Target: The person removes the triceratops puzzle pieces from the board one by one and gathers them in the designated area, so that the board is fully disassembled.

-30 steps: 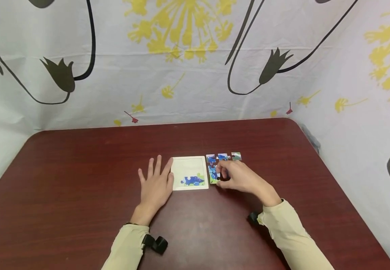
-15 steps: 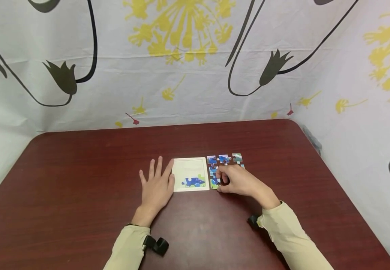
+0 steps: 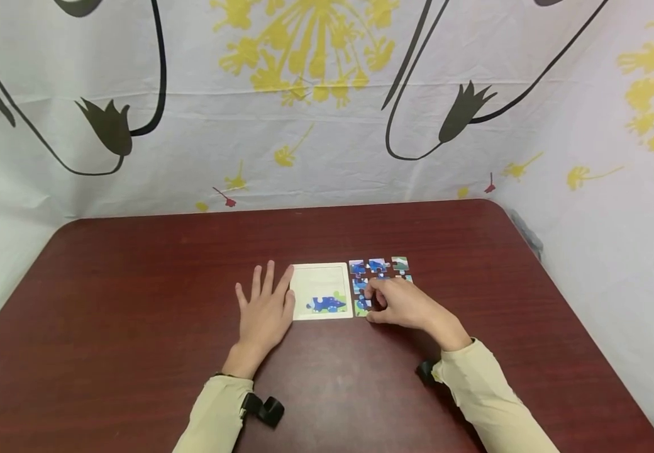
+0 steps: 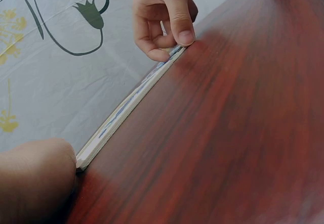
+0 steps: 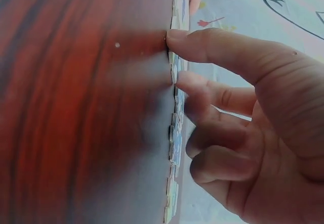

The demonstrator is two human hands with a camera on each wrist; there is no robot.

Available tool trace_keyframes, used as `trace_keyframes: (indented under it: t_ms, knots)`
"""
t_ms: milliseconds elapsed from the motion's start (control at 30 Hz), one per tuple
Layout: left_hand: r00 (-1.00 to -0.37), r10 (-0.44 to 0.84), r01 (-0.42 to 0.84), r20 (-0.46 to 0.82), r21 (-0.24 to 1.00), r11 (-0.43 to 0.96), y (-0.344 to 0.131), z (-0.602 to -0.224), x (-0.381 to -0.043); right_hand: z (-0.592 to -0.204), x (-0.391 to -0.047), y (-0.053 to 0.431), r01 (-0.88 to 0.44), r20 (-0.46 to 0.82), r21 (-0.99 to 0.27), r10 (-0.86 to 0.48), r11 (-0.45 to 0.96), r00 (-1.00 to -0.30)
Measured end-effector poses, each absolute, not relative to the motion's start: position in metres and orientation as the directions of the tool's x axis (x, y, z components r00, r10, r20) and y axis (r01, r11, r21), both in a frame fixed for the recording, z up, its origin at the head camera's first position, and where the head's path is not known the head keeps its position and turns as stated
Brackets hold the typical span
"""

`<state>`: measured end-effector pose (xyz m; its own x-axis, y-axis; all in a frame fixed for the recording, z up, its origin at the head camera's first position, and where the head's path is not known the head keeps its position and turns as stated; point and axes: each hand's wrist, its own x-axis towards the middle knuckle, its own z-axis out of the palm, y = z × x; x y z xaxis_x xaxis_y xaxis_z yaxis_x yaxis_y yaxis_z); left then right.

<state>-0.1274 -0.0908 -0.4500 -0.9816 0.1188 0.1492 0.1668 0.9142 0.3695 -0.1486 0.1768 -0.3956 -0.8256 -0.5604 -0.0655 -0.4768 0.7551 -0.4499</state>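
A white puzzle tray [image 3: 322, 275] lies flat on the table, with a few joined blue and green pieces [image 3: 327, 304] in its lower right part. My left hand [image 3: 263, 319] lies with spread fingers at the tray's left edge, index finger and thumb touching it. To the tray's right, several loose jigsaw pieces [image 3: 377, 265] lie face up in rows. At the near left corner of this group, my right hand [image 3: 409, 306] pinches a jigsaw piece [image 3: 362, 306] between thumb and index finger, low at the table. The hand covers some pieces behind it.
The dark red wooden table [image 3: 134, 314] has rounded far corners. A white cloth [image 3: 327, 145] printed with flowers hangs behind it and along the sides. Black wrist cameras [image 3: 270, 412] are strapped at both sleeves.
My right hand has slid the near left jigsaw piece a little toward me, away from the piece behind it, and then stays nearly still. The left hand keeps its place at the tray.
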Motion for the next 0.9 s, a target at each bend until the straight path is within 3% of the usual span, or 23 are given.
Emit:
trace_keyframes:
  t_ms: [267, 567, 900]
  knots:
    - [-0.983, 0.118, 0.163, 0.142, 0.365, 0.917, -0.091, -0.449, -0.128, -0.388, -0.147, 0.171, -0.492, 0.004, -0.4, -0.535, 0.773, -0.845]
    - [-0.983, 0.112, 0.158, 0.148, 0.356, 0.921, -0.093, -0.448, -0.127, -0.38, -0.151, 0.141, -0.597, 0.049, -0.411, -0.637, 0.689, -0.769]
    - [-0.985, 0.112, 0.153, 0.133, 0.356, 0.922, -0.09, -0.45, -0.128, -0.388, -0.155, 0.116, -0.615, -0.019, -0.405, -0.679, 0.677, -0.734]
